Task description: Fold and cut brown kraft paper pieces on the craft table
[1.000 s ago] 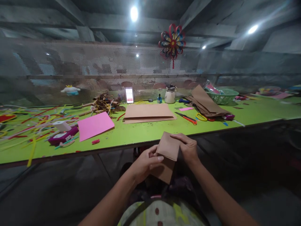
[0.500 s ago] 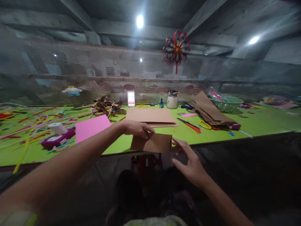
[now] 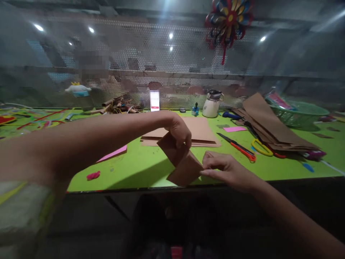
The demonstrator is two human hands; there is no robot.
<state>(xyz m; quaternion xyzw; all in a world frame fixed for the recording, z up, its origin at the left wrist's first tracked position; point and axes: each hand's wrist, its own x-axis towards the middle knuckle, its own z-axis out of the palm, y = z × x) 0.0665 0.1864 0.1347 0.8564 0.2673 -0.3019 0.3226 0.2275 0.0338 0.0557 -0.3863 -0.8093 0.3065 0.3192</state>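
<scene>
A folded piece of brown kraft paper [image 3: 183,167] is held over the front edge of the green table [image 3: 134,169]. My left hand [image 3: 178,131] reaches in from the left and pinches its upper corner from above. My right hand [image 3: 225,169] grips its right edge with closed fingers. Just behind the hands lies a flat stack of brown sheets [image 3: 201,131].
Red-handled scissors [image 3: 237,147] and yellow-handled scissors [image 3: 260,146] lie to the right, beside a leaning pile of brown sheets [image 3: 269,122] and a green basket [image 3: 302,113]. A pink sheet [image 3: 113,154], a white pot [image 3: 211,107] and a heap of coloured strips [image 3: 40,118] are also on the table. A mesh screen backs it.
The paper has moved from my lap up and forward to the table edge. My left arm swung across from the left. The camera has moved closer to the table.
</scene>
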